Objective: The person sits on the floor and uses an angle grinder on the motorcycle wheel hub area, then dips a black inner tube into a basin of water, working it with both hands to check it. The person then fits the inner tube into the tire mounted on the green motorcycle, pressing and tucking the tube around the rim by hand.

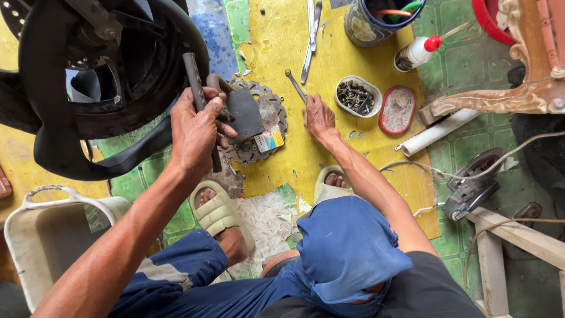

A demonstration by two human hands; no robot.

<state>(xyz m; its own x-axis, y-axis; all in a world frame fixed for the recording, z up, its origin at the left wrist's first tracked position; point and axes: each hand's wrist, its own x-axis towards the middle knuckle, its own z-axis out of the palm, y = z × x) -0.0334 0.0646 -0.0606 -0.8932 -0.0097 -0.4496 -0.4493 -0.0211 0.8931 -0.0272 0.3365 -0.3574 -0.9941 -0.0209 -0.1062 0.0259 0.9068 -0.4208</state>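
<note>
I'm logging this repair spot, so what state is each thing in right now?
left hand: clenched around a dark metal bar
right hand: flat on the yellow mat, fingers at a wrench
wheel: tyre on, inner tube hanging out
oval tin: open, holding small parts
oval lid: off, lying beside the tin
glue bottle: tipped over, red cap on
white tub: upright

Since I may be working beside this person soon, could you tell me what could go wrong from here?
1. The left hand grips a dark metal bar against the wheel; a slip might strike the knuckles.
2. The feet wear open sandals near the brake disc, so a dropped tool could hurt toes.
3. The right hand reaches near the open tray of small parts, which might be knocked and scattered.
</note>
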